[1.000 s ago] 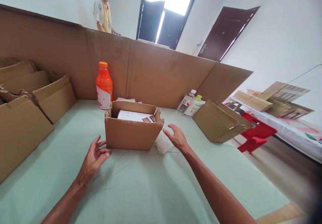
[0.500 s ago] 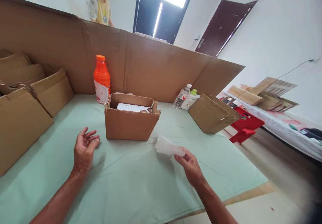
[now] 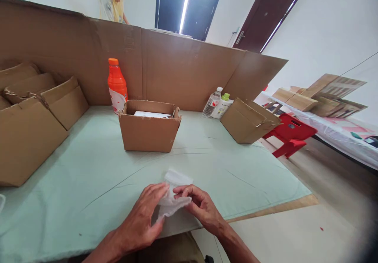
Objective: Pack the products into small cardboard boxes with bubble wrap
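A clear plastic bag [image 3: 174,194] sits pinched between the closed fingers of the left hand [image 3: 144,219] and right hand [image 3: 201,208], at the near edge of the table [image 3: 88,168], well short of the open cardboard box [image 3: 149,131].

Home packing room, cardboard boxes [image 3: 29,133] (stacked flat), green-covered table [image 3: 97,176]

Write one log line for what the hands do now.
left hand: holds clear plastic bag | right hand: pinches it | open box: beyond
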The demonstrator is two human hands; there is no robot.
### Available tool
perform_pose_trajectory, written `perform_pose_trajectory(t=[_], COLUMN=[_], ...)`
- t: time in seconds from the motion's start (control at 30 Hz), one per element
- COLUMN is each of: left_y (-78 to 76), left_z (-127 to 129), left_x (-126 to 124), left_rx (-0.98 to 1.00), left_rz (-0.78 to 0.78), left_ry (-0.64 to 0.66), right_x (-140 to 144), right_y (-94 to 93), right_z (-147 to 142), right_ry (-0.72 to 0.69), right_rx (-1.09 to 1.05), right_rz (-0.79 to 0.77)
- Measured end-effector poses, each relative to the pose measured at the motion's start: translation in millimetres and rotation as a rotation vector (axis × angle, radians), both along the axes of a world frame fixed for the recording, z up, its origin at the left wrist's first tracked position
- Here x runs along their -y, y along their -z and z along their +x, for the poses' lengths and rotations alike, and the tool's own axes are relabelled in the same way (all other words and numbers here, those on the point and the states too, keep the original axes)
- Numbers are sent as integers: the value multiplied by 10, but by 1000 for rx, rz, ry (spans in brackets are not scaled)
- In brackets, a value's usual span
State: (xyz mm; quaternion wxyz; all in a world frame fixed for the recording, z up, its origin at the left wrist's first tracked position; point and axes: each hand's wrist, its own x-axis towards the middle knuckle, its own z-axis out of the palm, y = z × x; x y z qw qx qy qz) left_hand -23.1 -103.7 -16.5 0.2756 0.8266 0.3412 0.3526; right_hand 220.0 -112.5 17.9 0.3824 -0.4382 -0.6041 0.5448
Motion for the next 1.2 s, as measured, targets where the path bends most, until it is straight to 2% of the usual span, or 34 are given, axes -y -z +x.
perform_pose_trajectory(t=[0.1,0.17,0.2,0.23,0.33,0.37,0.4,0.5,0.6,0.7,0.8,0.87,0.97,1.07,1.13,1.2], left_y=[13,-19,-37,-52,-74,-78,-84,-119,-153,-150,-140,-155,-199,-212,-193,-166], left_z=[104,118,118,117,126,135,148,201,266,310,291,248,189,187,220,271], left_x=[-4,-11,-11,-9,3,4,2,-27,-77,-111,-99,-55,36,74,38,-35], left_rx=[57,63,64,64,54,49,44,9,-64,-164,-215,-186,-156,-149,-147,-171], left_rz=[-153,-287,-336,-376,-472,-495,-512,-525,-514,-471,-307,-121,83,33,-79,-171], left_ry=[-103,-146,-145,-140,-127,-130,-137,-177,-221,-233,-281,-292,-163,-55,-87,-152], right_x=[-83,-214,-294,-372,-490,-462,-394,-28,313,399,308,236,163,108,90,106], right_y=[-113,-136,-121,-91,46,85,111,106,50,92,217,274,259,179,140,128], right_z=[65,149,202,262,449,499,533,514,348,186,122,117,115,117,138,176], right_ry=[-282,-326,-256,-126,360,456,484,346,230,78,-5,-6,11,23,51,151], right_rx=[79,145,174,200,209,199,194,235,349,574,766,771,657,522,480,500], right_rz=[-78,-69,-33,13,145,190,245,474,726,849,795,749,665,474,341,354])
